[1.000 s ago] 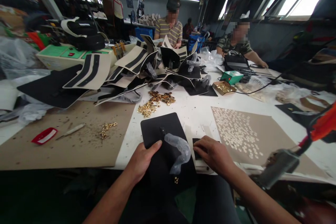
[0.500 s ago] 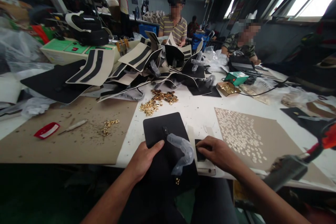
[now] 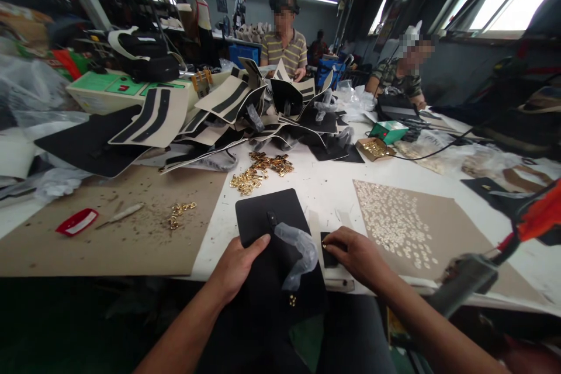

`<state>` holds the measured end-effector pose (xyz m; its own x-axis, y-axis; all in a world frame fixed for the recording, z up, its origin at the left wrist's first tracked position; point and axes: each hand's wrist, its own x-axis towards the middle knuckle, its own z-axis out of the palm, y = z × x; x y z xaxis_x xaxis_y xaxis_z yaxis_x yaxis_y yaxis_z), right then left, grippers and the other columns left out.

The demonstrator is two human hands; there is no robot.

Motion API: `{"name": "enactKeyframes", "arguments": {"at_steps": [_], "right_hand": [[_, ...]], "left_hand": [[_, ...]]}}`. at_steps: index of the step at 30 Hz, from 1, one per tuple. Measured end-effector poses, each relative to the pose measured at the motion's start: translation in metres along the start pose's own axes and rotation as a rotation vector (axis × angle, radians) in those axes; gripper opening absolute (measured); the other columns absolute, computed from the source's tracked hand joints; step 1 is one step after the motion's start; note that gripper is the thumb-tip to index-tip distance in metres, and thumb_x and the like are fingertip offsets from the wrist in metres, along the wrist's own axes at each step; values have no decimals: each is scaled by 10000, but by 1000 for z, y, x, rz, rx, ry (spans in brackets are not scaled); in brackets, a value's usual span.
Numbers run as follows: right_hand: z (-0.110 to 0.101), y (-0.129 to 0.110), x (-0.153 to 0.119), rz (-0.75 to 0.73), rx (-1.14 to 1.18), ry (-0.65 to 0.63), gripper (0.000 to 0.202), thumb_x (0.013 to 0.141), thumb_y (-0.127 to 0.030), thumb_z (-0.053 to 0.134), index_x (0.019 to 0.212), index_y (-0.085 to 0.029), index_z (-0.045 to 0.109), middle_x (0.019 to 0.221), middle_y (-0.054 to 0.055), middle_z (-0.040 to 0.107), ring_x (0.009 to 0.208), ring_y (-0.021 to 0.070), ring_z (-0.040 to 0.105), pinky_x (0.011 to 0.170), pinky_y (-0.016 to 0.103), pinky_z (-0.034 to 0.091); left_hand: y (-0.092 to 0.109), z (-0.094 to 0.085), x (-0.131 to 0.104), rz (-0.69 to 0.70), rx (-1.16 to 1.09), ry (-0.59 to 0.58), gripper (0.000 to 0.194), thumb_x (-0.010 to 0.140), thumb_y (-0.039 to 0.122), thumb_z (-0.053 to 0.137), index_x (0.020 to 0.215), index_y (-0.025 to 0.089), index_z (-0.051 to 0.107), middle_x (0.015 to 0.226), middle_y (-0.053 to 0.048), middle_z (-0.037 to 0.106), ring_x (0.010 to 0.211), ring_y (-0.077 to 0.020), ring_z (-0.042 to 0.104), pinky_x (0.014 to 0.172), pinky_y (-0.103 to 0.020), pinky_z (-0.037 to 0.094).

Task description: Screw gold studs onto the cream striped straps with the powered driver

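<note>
My left hand (image 3: 234,269) grips the left edge of a black flat panel (image 3: 283,198), thumb on top and fingers underneath. The panel leans over the table's front edge towards my lap. A plastic-wrapped strap (image 3: 304,251) curves across it from a small black tab (image 3: 272,219). Low on the panel are several small gold pieces (image 3: 292,300). To its right, my right hand (image 3: 357,254) has thumb and fingers pinched around a small gold fitting (image 3: 324,245) over a small black pad (image 3: 329,258). The fitting's exact kind is too small to tell.
Gold hardware (image 3: 249,180) lies in a pile beyond the panel. Small rings cover a brown board (image 3: 464,239) on the right; another board (image 3: 131,257) at left bears an awl (image 3: 127,212) and red tray (image 3: 76,222). A grey-and-orange tool (image 3: 464,283) juts in. Co-workers sit opposite.
The view has shifted slightly, moving everything a little left. Both hands keep their places on the panel and at the pad; the gold fitting shows more clearly at my right fingertips.
</note>
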<state>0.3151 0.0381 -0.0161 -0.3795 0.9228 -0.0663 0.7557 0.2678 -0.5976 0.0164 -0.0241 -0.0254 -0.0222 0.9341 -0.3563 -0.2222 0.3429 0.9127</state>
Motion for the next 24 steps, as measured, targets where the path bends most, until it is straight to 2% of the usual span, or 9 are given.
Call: {"name": "enactKeyframes", "arguments": {"at_steps": [4,8,12,14,15,17,20,22,24], "right_hand": [[1,-1,0,-15,-17,-13,211,930,-294,603,1017,-256,792,1032,49,720,971,231,683,918,342,496],[-7,-8,-7,-56,27,13,230,928,-310,613,1048,-234,795,1035,64,728,954,237,691,884,352,509],[-28,-43,-35,-93,161,355,261,962,-392,608,1056,-216,776,985,71,748,869,231,694,813,355,532],[-34,-71,-56,-186,199,450,282,980,-438,609,1067,-228,775,1021,83,754,891,233,700,824,353,545],[-34,-85,-67,-235,197,418,306,979,-461,622,1121,-236,772,1091,95,755,967,249,705,871,364,550],[-27,-109,-87,-262,114,288,512,890,-539,727,1293,-223,727,1233,134,737,1100,323,691,970,447,541],[-6,-123,-109,-128,68,120,842,734,-616,829,1421,-165,651,1366,195,680,1226,437,633,1078,595,476],[5,-119,-120,-20,160,57,847,748,-583,809,1459,-163,618,1453,195,622,1320,444,575,1135,601,430],[10,-107,-131,11,291,56,721,817,-470,739,1468,-188,607,1477,158,611,1354,399,559,1163,547,415]], "left_hand": [[3,3,-4,13,-34,-1,506,848,523,793,1129,102,764,1046,-161,813,946,-345,779,941,-461,593],[5,8,-24,53,-19,-29,539,854,538,776,1182,111,758,1114,-156,804,1010,-358,767,959,-467,588],[5,21,-58,140,241,43,556,904,593,689,1202,129,764,1161,-135,797,1140,-373,722,1046,-463,540],[2,35,-76,187,341,87,557,935,600,636,1221,138,757,1195,-133,786,1182,-376,701,1079,-465,517],[-1,44,-84,208,368,86,555,953,595,608,1244,144,748,1217,-136,778,1194,-375,694,1082,-466,516],[-12,62,-101,278,397,51,539,983,557,563,1315,160,713,1267,-148,754,1229,-374,675,1084,-468,519],[-45,84,-126,416,482,-30,551,940,447,638,1439,213,630,1353,-157,704,1327,-385,611,1121,-468,505],[-69,92,-138,469,571,-9,693,848,371,742,1507,255,562,1430,-155,650,1388,-402,556,1138,-470,498],[-84,96,-146,514,609,13,808,796,352,786,1549,266,505,1515,-162,573,1416,-417,521,1135,-481,499]]}}
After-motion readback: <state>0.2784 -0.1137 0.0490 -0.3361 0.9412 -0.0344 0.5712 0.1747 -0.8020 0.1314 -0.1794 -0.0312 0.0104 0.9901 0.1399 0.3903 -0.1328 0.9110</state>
